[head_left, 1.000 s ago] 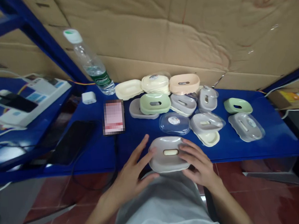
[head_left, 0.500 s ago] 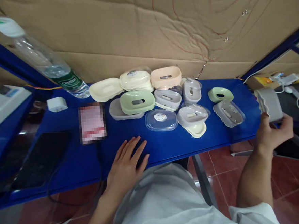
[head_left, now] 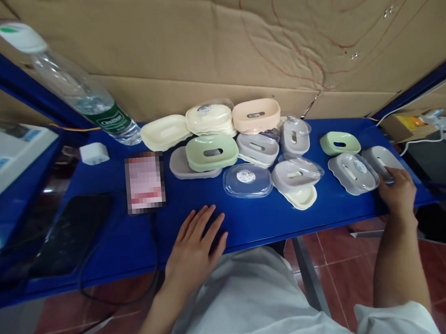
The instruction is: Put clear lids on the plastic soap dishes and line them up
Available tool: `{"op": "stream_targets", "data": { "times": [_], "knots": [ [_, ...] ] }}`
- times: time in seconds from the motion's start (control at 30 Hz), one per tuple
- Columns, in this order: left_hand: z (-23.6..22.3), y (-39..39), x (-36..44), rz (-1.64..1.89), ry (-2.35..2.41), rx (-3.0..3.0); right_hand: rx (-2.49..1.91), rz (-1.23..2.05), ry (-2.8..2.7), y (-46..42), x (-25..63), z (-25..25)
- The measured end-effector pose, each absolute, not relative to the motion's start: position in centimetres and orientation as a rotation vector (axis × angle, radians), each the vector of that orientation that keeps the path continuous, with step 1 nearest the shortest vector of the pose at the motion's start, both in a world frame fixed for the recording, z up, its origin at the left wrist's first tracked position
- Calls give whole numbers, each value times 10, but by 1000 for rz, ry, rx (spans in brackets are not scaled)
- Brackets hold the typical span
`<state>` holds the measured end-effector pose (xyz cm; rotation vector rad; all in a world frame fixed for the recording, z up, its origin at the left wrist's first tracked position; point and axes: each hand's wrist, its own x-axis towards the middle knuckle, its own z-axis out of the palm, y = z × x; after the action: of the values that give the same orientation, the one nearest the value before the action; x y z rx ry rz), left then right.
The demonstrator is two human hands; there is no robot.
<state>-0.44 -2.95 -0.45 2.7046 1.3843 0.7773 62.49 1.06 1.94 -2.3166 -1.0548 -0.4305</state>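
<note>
My left hand [head_left: 195, 240] lies flat on the blue table [head_left: 245, 221] near its front edge, fingers spread, holding nothing. At the table's right end my right hand [head_left: 398, 191] grips the near end of a grey soap dish [head_left: 386, 156], which rests on the tabletop with its slot facing up. Some of those fingertips are hidden. Left of it sits a grey soap dish with a clear lid [head_left: 355, 173], and behind that a green soap dish [head_left: 339, 143].
Mid-table is a group of soap dishes: green [head_left: 211, 153], peach [head_left: 256, 115], cream and grey. A loose clear lid [head_left: 247, 181] lies in front. Leftward are a water bottle [head_left: 108, 119], white adapter [head_left: 94, 153], black phone [head_left: 73, 233] and power strip [head_left: 12, 161]. Cardboard [head_left: 153, 49] stands behind.
My right hand has brought the grey soap dish down from the air onto the table, beside the lidded grey one. My left hand stays flat in place. The view has shifted slightly.
</note>
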Motion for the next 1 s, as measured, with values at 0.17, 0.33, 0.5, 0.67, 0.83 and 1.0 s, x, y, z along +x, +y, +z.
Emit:
{"op": "stream_targets", "data": {
  "times": [0.17,0.33,0.5,0.67,0.83,1.0],
  "knots": [
    [-5,-29,-4,775,1384,2738,-2216,-334,-1330,-6,589,25],
    [-5,-29,-3,805,1391,2764,-2075,-210,-1595,-26,535,23],
    [-6,-29,-3,819,1400,2771,-2087,-73,-1655,-20,491,19],
    [-5,-29,-3,822,1372,2778,-2001,13,-1556,-7,477,15],
    [-5,-29,-3,817,1369,2762,-2072,127,-1495,-16,510,22],
    [-5,-29,-3,836,1360,2760,-2171,-157,-1585,-18,535,39]
  ]
}}
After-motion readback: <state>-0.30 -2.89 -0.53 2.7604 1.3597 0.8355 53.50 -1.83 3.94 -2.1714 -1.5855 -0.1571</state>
